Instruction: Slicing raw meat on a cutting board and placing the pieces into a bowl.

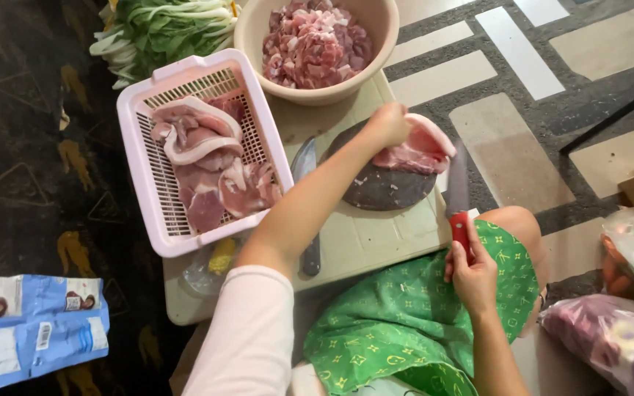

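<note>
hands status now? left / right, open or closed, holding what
Left hand: closed on the pink raw meat slab lying on the round dark chopping block.
Right hand: closed around the red-handled knife.

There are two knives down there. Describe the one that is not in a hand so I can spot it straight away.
Find the pale low table in the middle, with the pink slotted basket of raw meat on its left side. Just right of that basket, left of the dark round chopping block, lies the spare knife, pointing away from the person. Its handle is dark, whereas the knife in the right hand has a red one.
</note>
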